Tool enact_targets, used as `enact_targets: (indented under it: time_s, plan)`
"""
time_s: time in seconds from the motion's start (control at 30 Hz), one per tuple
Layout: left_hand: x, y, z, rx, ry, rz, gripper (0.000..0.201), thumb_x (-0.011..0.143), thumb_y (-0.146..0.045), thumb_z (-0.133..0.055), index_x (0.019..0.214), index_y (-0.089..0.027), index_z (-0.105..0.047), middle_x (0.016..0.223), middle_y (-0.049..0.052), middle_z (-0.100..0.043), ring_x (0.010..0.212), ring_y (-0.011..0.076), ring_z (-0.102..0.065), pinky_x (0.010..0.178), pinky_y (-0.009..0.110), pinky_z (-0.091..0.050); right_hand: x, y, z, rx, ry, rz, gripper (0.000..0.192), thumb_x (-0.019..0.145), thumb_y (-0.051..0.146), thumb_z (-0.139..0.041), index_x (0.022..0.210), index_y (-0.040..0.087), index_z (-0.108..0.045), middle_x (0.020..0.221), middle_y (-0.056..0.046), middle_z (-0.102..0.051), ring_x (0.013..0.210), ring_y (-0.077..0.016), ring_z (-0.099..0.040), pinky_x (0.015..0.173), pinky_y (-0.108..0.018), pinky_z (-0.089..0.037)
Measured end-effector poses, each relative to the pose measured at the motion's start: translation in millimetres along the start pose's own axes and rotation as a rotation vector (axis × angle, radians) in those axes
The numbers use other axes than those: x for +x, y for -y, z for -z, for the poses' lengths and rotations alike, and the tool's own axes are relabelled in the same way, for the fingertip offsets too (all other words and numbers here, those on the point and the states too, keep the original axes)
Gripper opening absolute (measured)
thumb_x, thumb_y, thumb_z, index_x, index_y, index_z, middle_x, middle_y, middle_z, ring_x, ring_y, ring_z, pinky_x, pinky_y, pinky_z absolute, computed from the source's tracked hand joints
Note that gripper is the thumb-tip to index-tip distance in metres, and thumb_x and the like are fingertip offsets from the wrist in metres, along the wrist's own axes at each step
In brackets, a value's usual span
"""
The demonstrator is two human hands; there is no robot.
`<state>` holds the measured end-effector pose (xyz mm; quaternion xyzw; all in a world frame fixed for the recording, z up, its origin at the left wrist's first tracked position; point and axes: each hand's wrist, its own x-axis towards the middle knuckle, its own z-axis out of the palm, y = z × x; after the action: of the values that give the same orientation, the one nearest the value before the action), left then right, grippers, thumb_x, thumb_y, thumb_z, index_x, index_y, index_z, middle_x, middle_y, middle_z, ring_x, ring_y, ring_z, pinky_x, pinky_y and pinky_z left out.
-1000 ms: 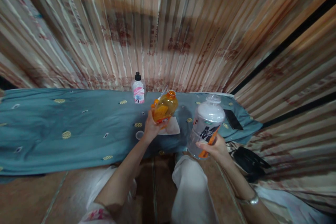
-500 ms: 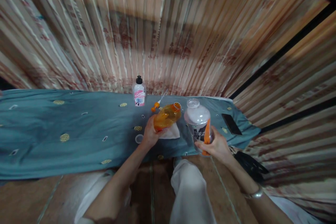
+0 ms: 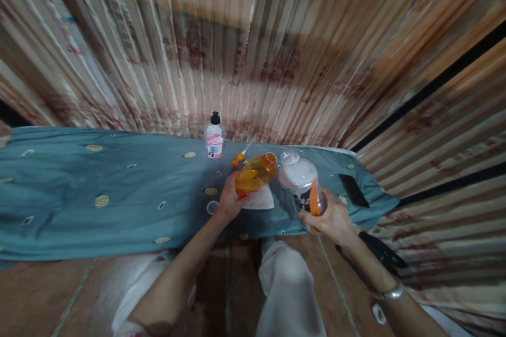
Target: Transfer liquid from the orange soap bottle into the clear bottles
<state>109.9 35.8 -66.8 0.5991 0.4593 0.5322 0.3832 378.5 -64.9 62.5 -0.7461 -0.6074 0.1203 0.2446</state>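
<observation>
My left hand (image 3: 231, 201) is closed around the lower part of an orange see-through bottle (image 3: 255, 175), which leans to the right with its open mouth up. My right hand (image 3: 330, 218) grips a clear bottle (image 3: 301, 181) with an orange strip and dark lettering, tilted slightly left. White foam fills its upper part, and its mouth is uncapped. The two bottle mouths are close but apart. Under the orange bottle lies a white cloth or tissue (image 3: 261, 199). Behind it rests an orange spray or pump top (image 3: 237, 159) with a thin clear tube.
A clear bottle with a black cap and pink label (image 3: 214, 139) stands at the back of the teal cloth-covered table (image 3: 130, 195). A small round clear cap (image 3: 212, 207) lies left of my left hand. A black phone (image 3: 353, 191) is at the right. A pleated curtain (image 3: 237, 52) hangs behind.
The clear bottle in my right hand has tilted a little further left, toward the orange bottle. The camera view has shifted slightly. Both hands keep their hold.
</observation>
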Motion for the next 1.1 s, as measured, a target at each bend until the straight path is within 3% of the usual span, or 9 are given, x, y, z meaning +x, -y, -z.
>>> enact_targets:
  time_s: [0.4,0.83,1.1]
  plan:
    - [0.1,-0.3,-5.8,-0.033,0.015,0.0,0.077,0.063,-0.027,-0.09,0.132,-0.023,-0.057,0.134,0.012,-0.065,0.128,0.0348,-0.062,0.115,0.059,-0.049,8.8,-4.8,9.7,-0.097,-0.023,0.025,0.083,0.058,0.06,-0.073,0.128,0.017,-0.06,0.1,-0.012,-0.079,0.095,-0.0358,-0.077,0.081,-0.042,-0.06]
    - [1.2,-7.0,-6.7,0.014,0.013,-0.006,0.071,0.063,-0.023,-0.089,0.128,-0.023,-0.06,0.128,0.011,-0.068,0.126,0.0338,-0.064,0.117,0.053,-0.049,11.3,-11.9,23.5,-0.226,-0.092,0.078,0.083,0.06,0.06,-0.071,0.13,0.017,-0.059,0.107,-0.015,-0.078,0.102,-0.0364,-0.076,0.087,-0.043,-0.059]
    - [0.8,-2.4,-7.8,0.012,0.017,-0.052,0.073,0.066,-0.028,-0.088,0.131,-0.021,-0.058,0.128,0.011,-0.067,0.124,0.0332,-0.064,0.114,0.055,-0.049,11.7,-13.0,26.9,-0.258,-0.089,0.116,0.082,0.063,0.063,-0.068,0.13,0.016,-0.059,0.104,-0.014,-0.079,0.096,-0.0365,-0.076,0.081,-0.043,-0.06]
